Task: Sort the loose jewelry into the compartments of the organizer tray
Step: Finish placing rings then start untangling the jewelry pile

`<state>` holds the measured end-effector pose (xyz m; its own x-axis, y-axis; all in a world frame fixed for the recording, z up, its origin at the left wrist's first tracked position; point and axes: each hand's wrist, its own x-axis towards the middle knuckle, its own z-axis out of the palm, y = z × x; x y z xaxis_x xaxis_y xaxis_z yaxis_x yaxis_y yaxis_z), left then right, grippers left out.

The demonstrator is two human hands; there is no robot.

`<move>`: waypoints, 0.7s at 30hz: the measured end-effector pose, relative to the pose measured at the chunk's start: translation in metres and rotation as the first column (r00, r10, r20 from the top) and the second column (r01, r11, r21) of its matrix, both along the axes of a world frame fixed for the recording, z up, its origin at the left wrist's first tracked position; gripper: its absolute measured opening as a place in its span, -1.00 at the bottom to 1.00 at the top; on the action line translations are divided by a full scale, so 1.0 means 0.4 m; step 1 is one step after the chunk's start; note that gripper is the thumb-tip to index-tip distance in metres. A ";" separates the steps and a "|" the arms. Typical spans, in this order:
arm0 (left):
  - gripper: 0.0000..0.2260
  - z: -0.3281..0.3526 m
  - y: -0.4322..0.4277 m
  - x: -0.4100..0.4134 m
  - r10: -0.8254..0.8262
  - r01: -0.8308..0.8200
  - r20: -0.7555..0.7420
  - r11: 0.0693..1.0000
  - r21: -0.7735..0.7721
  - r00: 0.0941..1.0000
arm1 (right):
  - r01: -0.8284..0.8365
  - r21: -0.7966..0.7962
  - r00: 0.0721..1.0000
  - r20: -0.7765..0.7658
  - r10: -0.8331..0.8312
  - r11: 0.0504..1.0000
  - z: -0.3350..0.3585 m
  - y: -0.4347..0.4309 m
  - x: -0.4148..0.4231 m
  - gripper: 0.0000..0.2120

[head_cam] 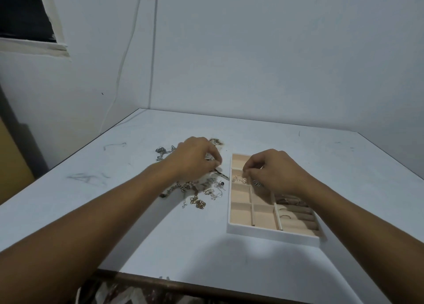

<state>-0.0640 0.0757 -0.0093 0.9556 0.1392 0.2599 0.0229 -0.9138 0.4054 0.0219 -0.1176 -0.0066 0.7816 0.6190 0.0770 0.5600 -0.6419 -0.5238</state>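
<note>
Tray (273, 236) near right on the tabletop (137, 234); loose jewelry (197, 202) just left, likely light, thin, tangle-prone: pinch single strands. Beyond, left hand (195, 159) has its grip clamped on jewelry there; right hand (275, 172) pinches another bit over a middle compartment

Views: one, head-worn.
Facing: forward and down over the bench (275, 143), toward a wall corner at frame top.
Nearness: close; forearms enter from the lower corners.

Silver and gold jewelry (195, 188), a white tray (270, 236) lined peach, a pale table (160, 246).
</note>
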 end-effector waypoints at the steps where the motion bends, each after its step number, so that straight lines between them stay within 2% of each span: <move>1: -0.89 -0.001 0.016 -0.016 0.013 -0.013 -0.010 1.000 -0.018 1.000 | -0.014 0.008 1.000 -0.005 0.014 1.000 0.001 0.009 -0.007 -0.85; 6: -0.90 -0.026 0.082 -0.070 0.054 -0.055 -0.061 0.998 -0.006 0.997 | -0.099 -0.016 0.995 0.026 0.100 0.995 0.001 0.058 -0.046 -0.83; 11: -0.92 -0.041 0.119 -0.097 0.068 -0.069 -0.063 0.997 -0.015 0.996 | -0.151 -0.153 0.975 0.139 0.173 0.977 -0.010 0.107 -0.075 -0.85; 15: -0.92 -0.043 0.132 -0.105 0.067 -0.068 -0.049 0.997 -0.023 0.997 | -0.153 -0.285 0.951 0.220 0.220 0.946 -0.022 0.139 -0.095 -0.89; 21: -0.92 -0.048 0.145 -0.117 0.079 -0.080 -0.039 0.996 -0.042 0.996 | -0.155 -0.339 0.935 0.253 0.249 0.928 -0.026 0.167 -0.114 -0.92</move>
